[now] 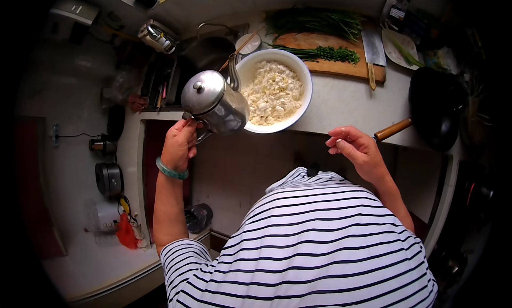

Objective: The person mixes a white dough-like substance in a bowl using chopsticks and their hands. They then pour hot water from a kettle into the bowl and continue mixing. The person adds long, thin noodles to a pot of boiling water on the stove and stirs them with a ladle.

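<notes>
My left hand (180,144) is closed around the handle of a shiny metal pot (224,114) with a domed, knobbed lid and a curved spout. The pot hangs at the left rim of a white bowl (308,95), with its spout by the bowl's upper left edge. Pale, crumbly flour dough (273,92) fills much of the bowl. I cannot make out any liquid leaving the spout. To the right of the bowl, over the counter's front edge, my right hand (356,149) is held with loosely bent fingers, apart from the thumb, and nothing in it.
Behind the bowl, a wooden cutting board (298,40) bears chopped green stalks (341,55) and a cleaver (373,48). A dark wok (437,108) points its wooden handle toward my right hand. Chopsticks (242,46) lean near a small white dish (252,43) by the sink.
</notes>
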Tool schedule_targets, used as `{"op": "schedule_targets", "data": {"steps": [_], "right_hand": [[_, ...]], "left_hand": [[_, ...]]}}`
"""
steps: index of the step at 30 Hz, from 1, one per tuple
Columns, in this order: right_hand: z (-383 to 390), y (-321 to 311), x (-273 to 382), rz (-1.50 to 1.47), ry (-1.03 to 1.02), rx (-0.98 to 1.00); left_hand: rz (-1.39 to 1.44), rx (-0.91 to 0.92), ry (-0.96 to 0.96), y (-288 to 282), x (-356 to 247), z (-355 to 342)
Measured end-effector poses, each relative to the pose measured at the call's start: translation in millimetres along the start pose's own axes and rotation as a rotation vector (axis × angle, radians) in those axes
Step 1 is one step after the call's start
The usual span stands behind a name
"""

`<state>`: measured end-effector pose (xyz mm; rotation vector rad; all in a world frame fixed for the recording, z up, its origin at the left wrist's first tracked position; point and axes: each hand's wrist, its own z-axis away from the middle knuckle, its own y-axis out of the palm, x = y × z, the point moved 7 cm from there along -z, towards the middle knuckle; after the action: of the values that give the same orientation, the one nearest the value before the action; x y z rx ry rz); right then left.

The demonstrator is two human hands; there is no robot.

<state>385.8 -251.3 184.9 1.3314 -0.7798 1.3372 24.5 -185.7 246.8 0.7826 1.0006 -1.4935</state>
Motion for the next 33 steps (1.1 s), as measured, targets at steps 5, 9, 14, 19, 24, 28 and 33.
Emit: {"op": "schedule_targets", "data": {"steps": [5, 9, 14, 19, 24, 28, 33], "right_hand": [[19.1, -13.2, 1.0, 0.011, -0.02, -0.006], [48.1, -48.9, -2.8, -0.058, -0.013, -0.098], [101.0, -119.7, 19.3, 0.051, -0.053, -0.206], [161.7, -164.7, 14.7, 0.058, -0.054, -0.364], [218.7, -200.2, 7.9, -0.005, -0.085, -0.613], [253.9, -213.6, 7.6, -0.071, -0.139, -0.796], [313.6, -237.9, -5.7, -0.119, -0.203, -1.039]], "left_hand": [[0.0, -0.009, 0.034, 20.5, -6.2, 17.3], [-0.039, 0.052, 0.072, 69.7, -21.8, 16.2], [-0.046, 0.124, 0.176, 149.9, -43.9, 14.9], [-0.002, 0.316, 0.15, 225.8, -54.8, 28.2], [-0.097, 0.594, 0.114, 340.9, -86.5, 35.0], [-0.202, 0.775, 0.135, 421.3, -112.3, 41.3], [-0.325, 0.951, 0.186, 532.5, -133.6, 59.3]]}}
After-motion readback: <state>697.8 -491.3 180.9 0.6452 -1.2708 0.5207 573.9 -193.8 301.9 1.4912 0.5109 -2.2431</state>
